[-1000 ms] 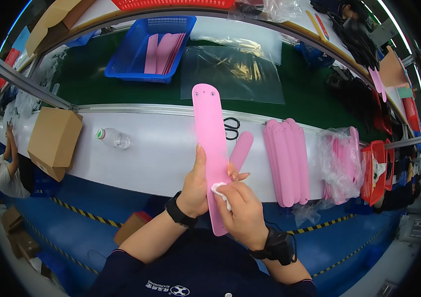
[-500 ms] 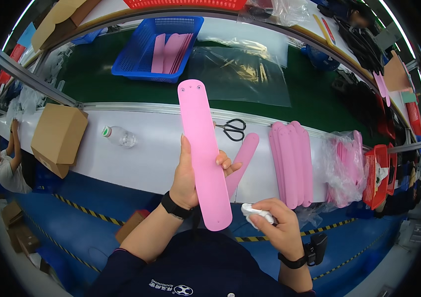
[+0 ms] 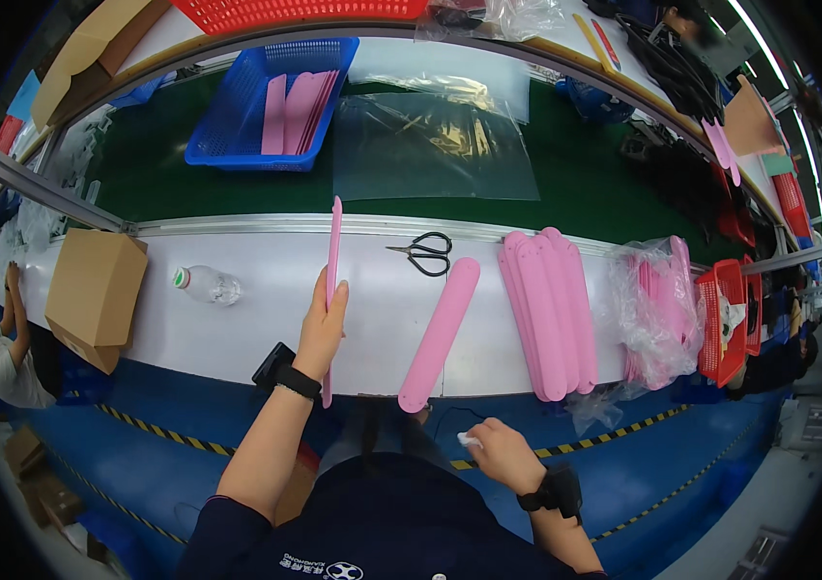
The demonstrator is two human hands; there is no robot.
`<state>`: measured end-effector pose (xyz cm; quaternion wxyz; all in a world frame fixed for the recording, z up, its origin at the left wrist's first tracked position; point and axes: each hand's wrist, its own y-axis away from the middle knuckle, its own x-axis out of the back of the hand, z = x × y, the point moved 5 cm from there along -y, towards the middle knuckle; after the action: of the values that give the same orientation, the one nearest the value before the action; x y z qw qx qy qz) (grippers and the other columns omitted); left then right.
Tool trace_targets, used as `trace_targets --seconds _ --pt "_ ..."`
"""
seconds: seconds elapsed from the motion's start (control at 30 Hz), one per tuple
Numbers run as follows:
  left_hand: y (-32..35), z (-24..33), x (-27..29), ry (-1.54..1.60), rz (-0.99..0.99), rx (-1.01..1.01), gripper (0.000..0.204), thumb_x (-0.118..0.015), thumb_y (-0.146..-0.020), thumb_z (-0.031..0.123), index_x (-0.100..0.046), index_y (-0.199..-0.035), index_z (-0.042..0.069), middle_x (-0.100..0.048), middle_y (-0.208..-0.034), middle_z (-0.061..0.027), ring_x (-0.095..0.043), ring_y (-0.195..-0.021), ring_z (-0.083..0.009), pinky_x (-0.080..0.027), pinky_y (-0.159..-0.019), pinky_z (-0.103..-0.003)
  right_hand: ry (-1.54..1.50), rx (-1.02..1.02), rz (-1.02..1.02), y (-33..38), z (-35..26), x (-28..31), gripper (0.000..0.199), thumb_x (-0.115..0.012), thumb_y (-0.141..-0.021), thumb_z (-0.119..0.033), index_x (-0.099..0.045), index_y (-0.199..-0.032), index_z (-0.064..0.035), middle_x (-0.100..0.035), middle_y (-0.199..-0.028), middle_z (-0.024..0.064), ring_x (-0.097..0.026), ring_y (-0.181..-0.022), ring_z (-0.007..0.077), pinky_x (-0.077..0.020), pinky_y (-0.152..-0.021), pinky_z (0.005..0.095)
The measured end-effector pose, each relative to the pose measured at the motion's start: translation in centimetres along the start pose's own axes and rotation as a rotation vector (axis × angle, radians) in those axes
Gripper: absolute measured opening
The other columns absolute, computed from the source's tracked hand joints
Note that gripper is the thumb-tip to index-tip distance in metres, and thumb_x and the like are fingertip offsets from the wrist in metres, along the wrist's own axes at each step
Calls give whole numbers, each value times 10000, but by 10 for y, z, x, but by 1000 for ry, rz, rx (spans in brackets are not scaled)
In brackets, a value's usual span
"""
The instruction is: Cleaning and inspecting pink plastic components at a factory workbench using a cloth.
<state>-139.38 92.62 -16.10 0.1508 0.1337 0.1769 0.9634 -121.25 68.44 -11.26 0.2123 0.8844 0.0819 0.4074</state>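
My left hand (image 3: 321, 333) is closed around a long pink strip (image 3: 335, 237) with rounded ends, which now stands edge-on, so its faces hardly show. Pinched in my right hand (image 3: 509, 456), in front of the table edge, is a small white cloth (image 3: 469, 440), mostly hidden by the fingers. Between the hands, a single pink strip (image 3: 440, 333) lies slantwise on the white table (image 3: 266, 338), its near end reaching the front edge. Black-handled scissors (image 3: 428, 255) rest behind it. Further right lies a stack of similar pink strips (image 3: 551, 314).
A plastic bottle (image 3: 210, 286) and a cardboard box (image 3: 97, 290) are on the left. Bagged pink strips (image 3: 660, 304) and a red basket (image 3: 722, 324) are at the right. A blue basket (image 3: 203, 145) with pink strips stands beyond the rail. Another person (image 3: 10, 362) is far left.
My left hand has turned the pink strip from face-on to edge-on and moved it left. My right hand, still with the white cloth, has moved slightly down and left. The view has shifted.
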Motion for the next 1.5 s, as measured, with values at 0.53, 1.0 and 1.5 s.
trace_targets --seconds 0.53,1.0,1.5 --pt "50 -66 -149 -1013 -97 -332 719 -711 -653 225 -409 -1251 -36 -473 -1066 -203 -482 -1026 -355 -412 -838 -441 -218 -96 179 22 11 -4 189 -605 -822 -119 -597 -985 -24 -569 -923 146 -588 -806 349 -496 -691 400" --pt "107 17 -96 1293 -866 516 503 -408 -864 246 -376 -1275 -40 -478 -1047 -172 -449 -690 -209 -396 -478 -266 -1292 -266 484 45 33 51 190 -653 -836 -72 -591 -1003 -6 -632 -882 59 -574 -714 86 -469 -615 215" --pt "129 38 -99 1166 -946 366 531 -240 -1000 434 -425 -1248 2 -535 -937 -150 -443 -614 -175 -413 -533 -274 -1094 -35 365 6 -42 88 240 -645 -864 -109 -609 -1052 37 -601 -884 55 -563 -702 84 -441 -609 208"
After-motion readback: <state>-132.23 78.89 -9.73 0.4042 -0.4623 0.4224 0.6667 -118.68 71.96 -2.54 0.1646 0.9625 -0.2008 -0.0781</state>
